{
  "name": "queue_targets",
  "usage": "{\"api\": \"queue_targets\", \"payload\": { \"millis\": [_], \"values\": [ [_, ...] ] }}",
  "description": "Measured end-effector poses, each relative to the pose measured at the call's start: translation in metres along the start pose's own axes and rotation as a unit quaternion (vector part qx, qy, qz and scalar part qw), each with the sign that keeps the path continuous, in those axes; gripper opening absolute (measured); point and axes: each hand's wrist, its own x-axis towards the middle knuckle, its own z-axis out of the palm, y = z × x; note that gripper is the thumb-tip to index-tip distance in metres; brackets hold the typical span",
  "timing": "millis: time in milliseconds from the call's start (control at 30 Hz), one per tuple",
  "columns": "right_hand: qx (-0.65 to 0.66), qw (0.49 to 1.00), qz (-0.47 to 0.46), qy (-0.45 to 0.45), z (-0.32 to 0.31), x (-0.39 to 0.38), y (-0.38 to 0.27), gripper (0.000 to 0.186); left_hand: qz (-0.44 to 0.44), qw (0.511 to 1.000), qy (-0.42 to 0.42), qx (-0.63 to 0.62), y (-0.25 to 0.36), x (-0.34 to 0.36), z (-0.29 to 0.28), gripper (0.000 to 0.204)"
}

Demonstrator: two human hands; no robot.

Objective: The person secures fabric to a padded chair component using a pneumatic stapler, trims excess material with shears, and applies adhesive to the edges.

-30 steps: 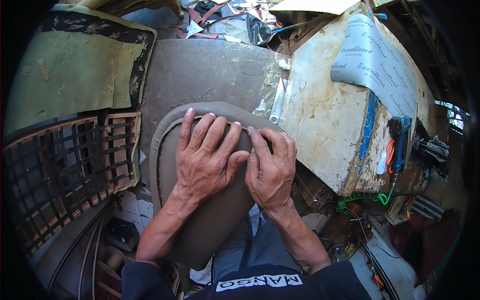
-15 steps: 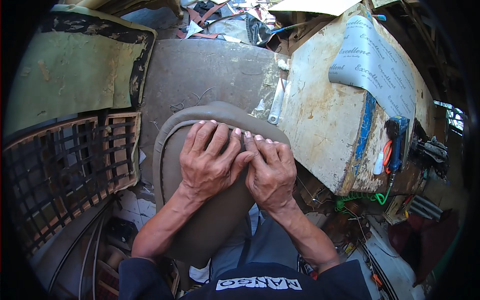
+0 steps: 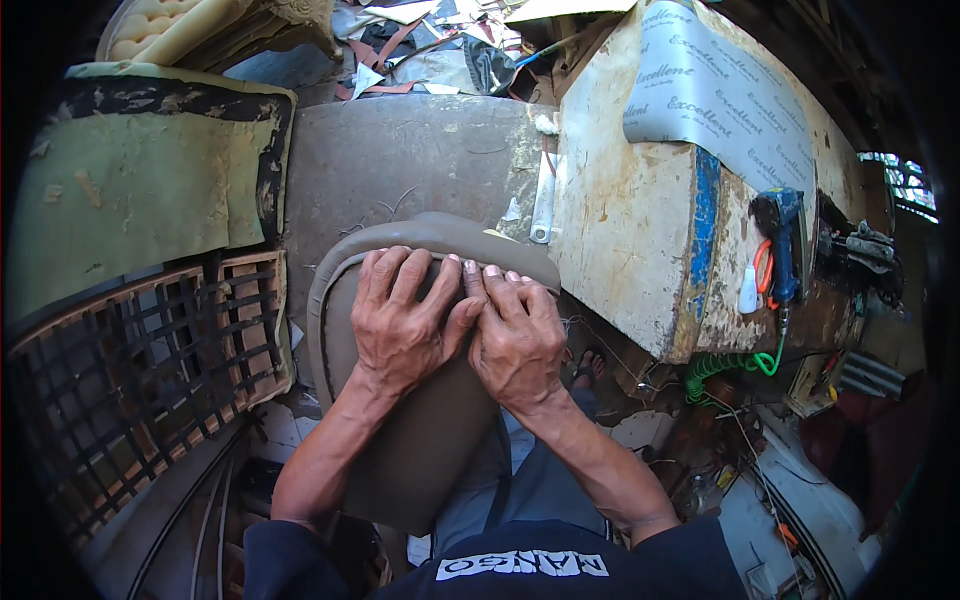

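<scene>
A brown upholstered cushion (image 3: 400, 470) with rounded corners lies tilted across my lap. Its raised border carries a piped seam (image 3: 322, 310) along the inside. My left hand (image 3: 402, 325) presses bent fingers onto that seam near the cushion's far edge, its thumb pointing toward the other hand. Close beside it, my right hand (image 3: 520, 345) has its fingers curled onto the same stretch of seam. The two hands nearly touch at the index fingers. What lies under the fingertips is hidden.
On the right, a worn wooden workbench (image 3: 622, 240) carries a grey printed sheet (image 3: 722, 105). A blue air tool (image 3: 785, 240) with a green coiled hose (image 3: 715, 370) hangs at its side. A webbed wooden frame (image 3: 150, 360) stands left, below a green foam panel (image 3: 150, 170). Fabric scraps (image 3: 430, 55) lie ahead.
The view has shifted slightly, and the cushion tilts a little differently. My right hand sits a bit closer to the left. A sandalled foot now shows beyond my right forearm.
</scene>
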Motion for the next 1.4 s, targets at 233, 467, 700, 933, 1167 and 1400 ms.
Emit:
{"api": "queue_targets", "payload": {
  "millis": [233,467,700,933,1167,1400],
  "values": [
    [0.173,0.981,0.084,-0.021,-0.025,0.007,0.011,0.043,0.007,1.0,-0.026,0.015,0.003,0.001,-0.001,0.036],
    [0.164,0.967,0.192,0.018,-0.037,-0.017,0.041,0.05,-0.005,0.998,-0.065,-0.025,0.03,0.01,-0.001,0.036],
    [0.139,0.974,0.173,0.039,-0.026,-0.027,0.039,0.035,-0.003,0.992,-0.102,-0.074,0.064,0.01,0.026,0.042],
    [0.125,0.975,0.18,0.036,-0.023,-0.04,0.035,0.032,0.016,0.993,-0.087,-0.077,0.056,0.004,0.028,0.035],
    [0.061,0.99,0.116,0.052,-0.009,-0.052,0.038,0.033,0.029,0.996,-0.063,-0.062,0.058,0.01,0.036,0.034],
    [0.065,0.986,0.148,0.047,-0.021,-0.046,0.032,0.03,0.027,0.996,-0.05,-0.069,0.062,0.012,0.038,0.032]
  ]
}}
